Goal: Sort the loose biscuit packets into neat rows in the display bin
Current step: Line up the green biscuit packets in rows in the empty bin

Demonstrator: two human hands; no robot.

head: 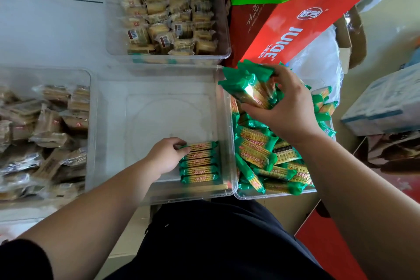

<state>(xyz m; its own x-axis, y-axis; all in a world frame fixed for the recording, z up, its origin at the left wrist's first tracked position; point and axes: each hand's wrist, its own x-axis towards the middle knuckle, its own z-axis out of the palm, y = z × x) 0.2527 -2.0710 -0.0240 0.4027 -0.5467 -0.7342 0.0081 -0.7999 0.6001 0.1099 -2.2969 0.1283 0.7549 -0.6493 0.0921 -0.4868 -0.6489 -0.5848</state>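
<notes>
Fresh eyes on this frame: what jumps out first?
The right hand grips a bunch of green packets above the loose pile at right. In the clear middle bin, the left hand pinches the end of a neat row in the near right corner. Behind lies a bright red box.

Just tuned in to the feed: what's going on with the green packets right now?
A person is filling the clear display bin. The left hand holds the end of a short row of green packets in its near right corner, the only row there. The right hand grips a bunch of packets above the loose pile beside the bin.
</notes>
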